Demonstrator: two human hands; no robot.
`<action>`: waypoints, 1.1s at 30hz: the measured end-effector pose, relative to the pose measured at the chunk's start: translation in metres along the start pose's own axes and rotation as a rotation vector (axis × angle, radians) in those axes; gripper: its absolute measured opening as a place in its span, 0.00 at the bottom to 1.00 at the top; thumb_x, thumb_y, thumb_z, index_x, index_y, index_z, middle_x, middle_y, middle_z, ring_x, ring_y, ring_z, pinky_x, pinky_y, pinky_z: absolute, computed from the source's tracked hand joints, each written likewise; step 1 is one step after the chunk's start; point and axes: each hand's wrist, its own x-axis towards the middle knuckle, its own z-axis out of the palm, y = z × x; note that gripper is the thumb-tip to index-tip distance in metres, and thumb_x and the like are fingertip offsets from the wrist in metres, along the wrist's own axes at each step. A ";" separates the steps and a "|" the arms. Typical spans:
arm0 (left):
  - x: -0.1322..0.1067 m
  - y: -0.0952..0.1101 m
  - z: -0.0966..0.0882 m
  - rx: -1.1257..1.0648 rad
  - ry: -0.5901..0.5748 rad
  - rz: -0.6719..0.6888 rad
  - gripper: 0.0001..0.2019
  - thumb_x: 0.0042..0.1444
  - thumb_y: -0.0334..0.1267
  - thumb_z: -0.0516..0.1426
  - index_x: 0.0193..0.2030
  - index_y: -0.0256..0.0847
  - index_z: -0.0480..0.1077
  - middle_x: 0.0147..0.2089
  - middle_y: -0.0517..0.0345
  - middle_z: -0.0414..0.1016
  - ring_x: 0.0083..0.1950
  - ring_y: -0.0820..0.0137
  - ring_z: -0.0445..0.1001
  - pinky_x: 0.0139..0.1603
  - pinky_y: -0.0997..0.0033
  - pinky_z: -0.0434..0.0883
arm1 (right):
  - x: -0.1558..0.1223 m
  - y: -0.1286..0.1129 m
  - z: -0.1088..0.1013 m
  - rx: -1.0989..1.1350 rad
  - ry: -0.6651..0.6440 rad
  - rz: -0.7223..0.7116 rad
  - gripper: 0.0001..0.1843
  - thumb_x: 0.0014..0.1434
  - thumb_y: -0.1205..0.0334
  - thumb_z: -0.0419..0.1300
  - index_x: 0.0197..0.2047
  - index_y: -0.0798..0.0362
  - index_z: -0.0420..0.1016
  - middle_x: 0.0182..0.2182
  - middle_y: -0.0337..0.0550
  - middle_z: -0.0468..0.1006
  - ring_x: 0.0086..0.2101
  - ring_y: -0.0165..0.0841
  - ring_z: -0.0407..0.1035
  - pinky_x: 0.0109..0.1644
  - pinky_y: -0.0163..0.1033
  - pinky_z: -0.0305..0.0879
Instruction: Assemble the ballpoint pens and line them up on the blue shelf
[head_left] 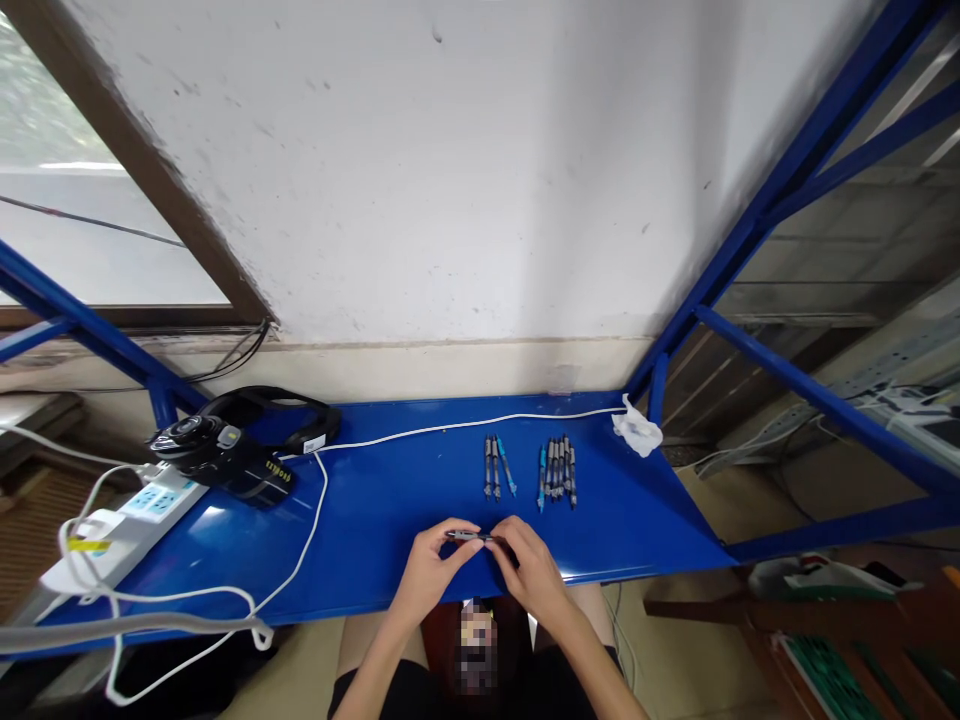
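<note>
Far L, we have a white power strip [154, 500] at the L end of the blue table [390, 490], w/ white cables [180, 594] looping around it. Just R of it we note a blk appliance [225, 465] w/ yellow lettering, nr the back L corner. A thin white cord [450, 427] runs R from there along the tabletop's rear. Nr the front edge, approx. centre, our L hand [433, 562] pinches one end of a grey/blk pen [465, 536], thumb vs. fingers, narrow grip. The pen lies approx. horiz. btwn both hands. Beyond it we log a 3-pen group [495, 470], 2 grey/blk + 1 blue, the blue one tilted. Our R hand [532, 568] holds the pen's R end w/ fingertips, also narrow; exact contact partly hidden. Beyond that hand lies a larger pen cluster [561, 465], 1 blue at its L side, rest grey/blk, packed close. Far R, back corner: crumpled white tissue or plastic [637, 430], can't tell which, nr a blue frame post [739, 265].
</note>
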 end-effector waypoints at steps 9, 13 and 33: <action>0.000 0.002 -0.002 -0.019 -0.006 -0.009 0.12 0.63 0.49 0.71 0.45 0.43 0.85 0.44 0.51 0.87 0.47 0.58 0.84 0.52 0.63 0.79 | 0.004 -0.005 -0.008 -0.059 -0.108 -0.022 0.15 0.83 0.58 0.51 0.62 0.45 0.78 0.45 0.46 0.83 0.43 0.39 0.78 0.50 0.46 0.72; 0.000 0.004 -0.002 -0.017 0.004 -0.009 0.12 0.63 0.49 0.71 0.45 0.43 0.85 0.43 0.51 0.87 0.46 0.59 0.84 0.52 0.63 0.79 | 0.003 -0.004 -0.007 -0.064 -0.129 -0.007 0.16 0.83 0.58 0.51 0.65 0.44 0.76 0.46 0.46 0.82 0.44 0.39 0.77 0.51 0.47 0.73; 0.001 0.002 -0.001 -0.018 -0.008 -0.023 0.12 0.64 0.50 0.70 0.45 0.44 0.87 0.46 0.48 0.88 0.49 0.55 0.85 0.53 0.61 0.80 | 0.001 -0.003 -0.007 0.051 -0.047 0.084 0.11 0.81 0.55 0.54 0.58 0.47 0.74 0.45 0.47 0.82 0.43 0.38 0.79 0.49 0.42 0.78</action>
